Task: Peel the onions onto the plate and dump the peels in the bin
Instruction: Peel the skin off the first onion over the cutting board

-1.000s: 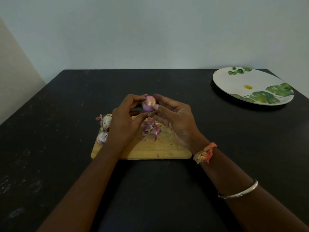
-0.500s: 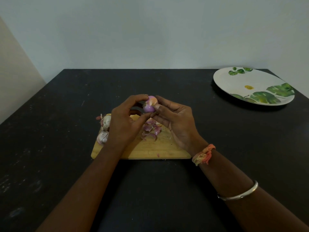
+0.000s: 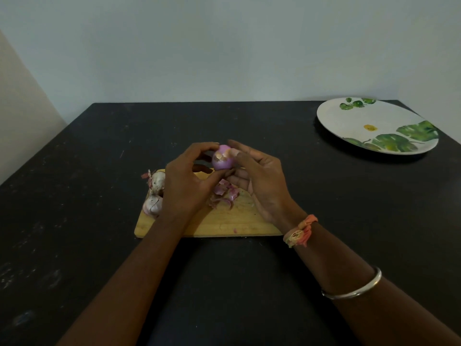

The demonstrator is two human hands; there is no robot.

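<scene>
A small purple onion (image 3: 222, 159), partly peeled with a flake of papery skin on top, is held above the far edge of a wooden cutting board (image 3: 219, 223). My left hand (image 3: 188, 181) grips it from the left between thumb and fingers. My right hand (image 3: 257, 176) holds it from the right, its thumb and fingertip pinching the loose skin at the top. A pile of purple peels (image 3: 224, 194) lies on the board under the hands. Two unpeeled onions (image 3: 155, 193) sit at the board's left end. A white plate (image 3: 374, 124) with green leaves stands at the far right, with nothing on it.
The board lies on a black table (image 3: 324, 208) whose far edge meets a pale wall. No bin is in view.
The onion has turned a little in my fingers, and a flake of skin at its top now lifts under my right fingertips. Both hands stay in place.
</scene>
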